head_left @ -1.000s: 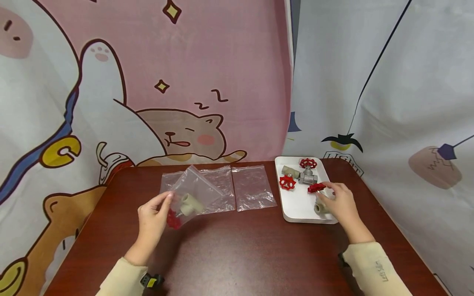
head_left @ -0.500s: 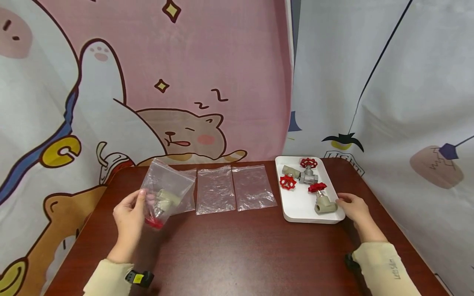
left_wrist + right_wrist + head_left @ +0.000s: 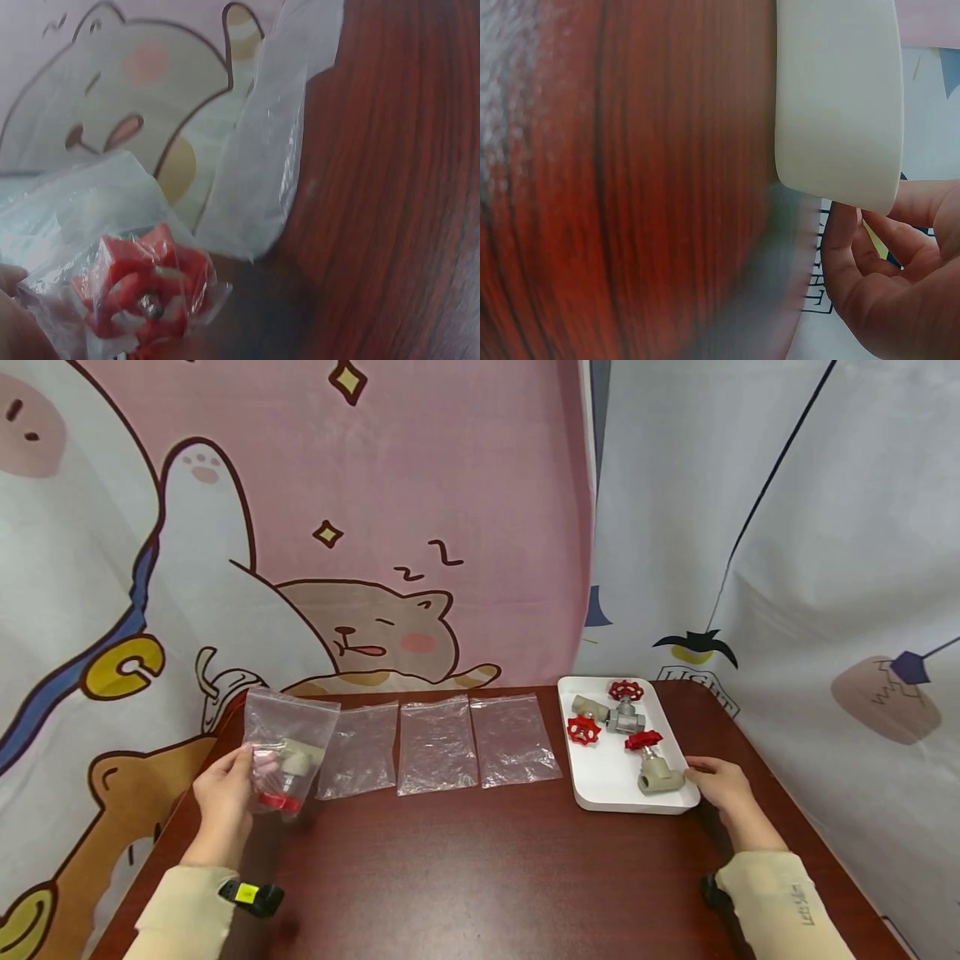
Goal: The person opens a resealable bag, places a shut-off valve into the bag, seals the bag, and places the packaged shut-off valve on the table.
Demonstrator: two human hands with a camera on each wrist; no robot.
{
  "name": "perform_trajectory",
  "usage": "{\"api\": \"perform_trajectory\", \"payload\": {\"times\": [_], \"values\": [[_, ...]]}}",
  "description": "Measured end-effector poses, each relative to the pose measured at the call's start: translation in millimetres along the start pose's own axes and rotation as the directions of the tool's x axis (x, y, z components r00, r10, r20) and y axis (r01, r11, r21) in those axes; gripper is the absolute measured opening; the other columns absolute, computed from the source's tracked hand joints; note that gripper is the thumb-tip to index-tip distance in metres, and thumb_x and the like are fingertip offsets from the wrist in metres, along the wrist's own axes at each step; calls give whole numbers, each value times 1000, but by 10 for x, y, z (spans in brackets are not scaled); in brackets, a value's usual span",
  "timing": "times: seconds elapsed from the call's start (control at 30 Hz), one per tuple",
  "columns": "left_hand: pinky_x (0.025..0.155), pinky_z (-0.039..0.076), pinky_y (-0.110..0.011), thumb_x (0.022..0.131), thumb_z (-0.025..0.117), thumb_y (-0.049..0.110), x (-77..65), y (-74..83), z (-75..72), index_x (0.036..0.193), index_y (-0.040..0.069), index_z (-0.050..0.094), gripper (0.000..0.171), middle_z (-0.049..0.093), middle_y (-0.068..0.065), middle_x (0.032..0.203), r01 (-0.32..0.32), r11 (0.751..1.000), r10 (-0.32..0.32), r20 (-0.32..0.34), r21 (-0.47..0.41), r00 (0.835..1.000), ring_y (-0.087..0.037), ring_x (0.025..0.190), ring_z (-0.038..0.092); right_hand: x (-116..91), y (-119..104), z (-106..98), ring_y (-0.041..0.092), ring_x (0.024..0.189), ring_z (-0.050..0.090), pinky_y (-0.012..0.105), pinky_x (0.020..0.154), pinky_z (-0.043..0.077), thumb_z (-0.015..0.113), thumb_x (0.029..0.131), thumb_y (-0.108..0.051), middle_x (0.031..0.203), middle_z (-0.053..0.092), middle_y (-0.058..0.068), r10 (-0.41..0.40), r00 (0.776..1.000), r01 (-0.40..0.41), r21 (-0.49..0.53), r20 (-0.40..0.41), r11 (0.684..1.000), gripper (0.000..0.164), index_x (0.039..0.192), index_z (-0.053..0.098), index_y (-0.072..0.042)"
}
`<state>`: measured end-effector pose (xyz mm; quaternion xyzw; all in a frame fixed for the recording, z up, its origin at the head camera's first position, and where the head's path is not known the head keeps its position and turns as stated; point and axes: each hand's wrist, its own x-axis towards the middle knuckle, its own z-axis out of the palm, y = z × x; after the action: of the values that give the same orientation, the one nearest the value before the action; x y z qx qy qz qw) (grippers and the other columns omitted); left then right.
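Note:
My left hand point(image 3: 227, 793) pinches the side of a clear zip bag point(image 3: 292, 714) and holds it above the table's left part. Inside the bag is a valve with a beige plastic body point(image 3: 297, 760) and a red handwheel point(image 3: 146, 289), which hangs lowest. My right hand point(image 3: 723, 789) is at the right side of a white tray point(image 3: 600, 785), thumb and fingers around its rim point(image 3: 840, 112). On the tray lie a beige valve with a red wheel point(image 3: 658, 775), another beige one point(image 3: 591, 708) and a metal valve point(image 3: 625, 720).
Three flat clear zip bags lie in a row on the brown table point(image 3: 480, 877): a left bag point(image 3: 358, 752), a middle bag point(image 3: 437, 745) and a right bag point(image 3: 516, 741) close to the tray. Printed curtains point(image 3: 480, 485) stand right behind the table's back edge.
My left hand has carried the filled bag leftward, uncovering the flat bag at the left. My right hand has moved off the near beige valve to the tray's right rim.

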<state>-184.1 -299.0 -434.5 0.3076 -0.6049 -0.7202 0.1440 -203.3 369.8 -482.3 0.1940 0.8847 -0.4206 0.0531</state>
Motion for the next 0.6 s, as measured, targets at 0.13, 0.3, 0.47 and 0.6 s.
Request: {"api": "perform_trajectory", "payload": {"times": [0.13,0.3,0.47,0.6], "values": [[58,51,-15,91,62,31,170,-40,-65,110,17,67,25,59,13,79,71,997,-71,-30,-5,997,-1,70,58,-12,3,1,49,122,38,60,100,36,47,95,-15,136,37,38,-23,1000,23,-19,-15,1000,45,132,45,11],[57,51,-16,91,62,25,322,-67,-91,78,23,66,14,60,13,71,76,996,-78,-50,-49,996,0,66,59,-34,-20,11,49,119,42,58,97,38,48,94,-14,133,41,37,-47,998,46,-36,-34,998,44,130,47,12],[57,50,-15,91,62,25,410,-72,-59,80,22,66,12,59,11,73,83,996,-84,-49,-18,995,-1,67,57,-62,-36,6,48,115,45,56,94,41,48,94,-13,131,43,38,-58,997,57,-43,-42,997,43,128,47,12],[57,50,-15,91,62,25,468,-73,-25,92,18,66,9,57,10,77,101,995,-101,-47,14,994,-2,69,56,-53,-40,15,47,115,46,55,94,43,48,94,-12,131,42,38,-57,998,56,-43,-40,998,42,129,47,12]]}}
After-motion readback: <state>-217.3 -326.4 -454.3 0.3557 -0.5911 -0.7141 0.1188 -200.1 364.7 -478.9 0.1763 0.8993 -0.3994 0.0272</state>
